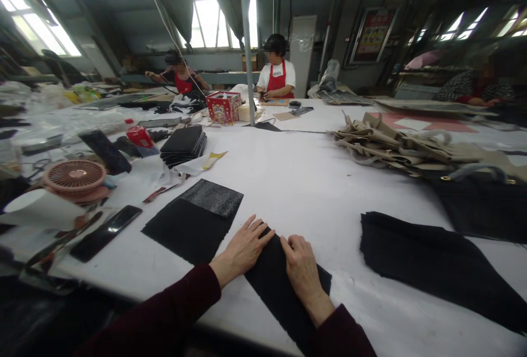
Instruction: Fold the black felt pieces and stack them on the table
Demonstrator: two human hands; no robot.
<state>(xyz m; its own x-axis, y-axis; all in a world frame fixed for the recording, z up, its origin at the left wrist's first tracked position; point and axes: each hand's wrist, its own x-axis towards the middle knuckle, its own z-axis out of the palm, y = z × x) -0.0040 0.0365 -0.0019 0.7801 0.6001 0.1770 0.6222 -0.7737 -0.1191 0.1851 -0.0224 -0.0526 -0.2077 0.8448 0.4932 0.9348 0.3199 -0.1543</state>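
Observation:
A strip of black fabric (269, 285) lies slantwise on the white table in front of me. My left hand (246, 244) rests on its upper left edge, fingers stretched out and nothing gripped. On the strip's upper right side, my right hand (302, 269) has its fingers curled and closed on the fabric edge. Left of the hands is a stack of black fabric pieces (189, 230), with a speckled grey patch (214, 197) showing on top. Over to the right lies another pile of black fabric (424, 252).
At left are a dark phone (107, 232), a pink fan (76, 178), a red-capped bottle (140, 138) and a stack of black pieces (184, 145). Tan fabric pieces (395, 143) and a black bag (486, 197) lie right. A pole (247, 44) rises mid-table; co-workers (278, 77) sit beyond.

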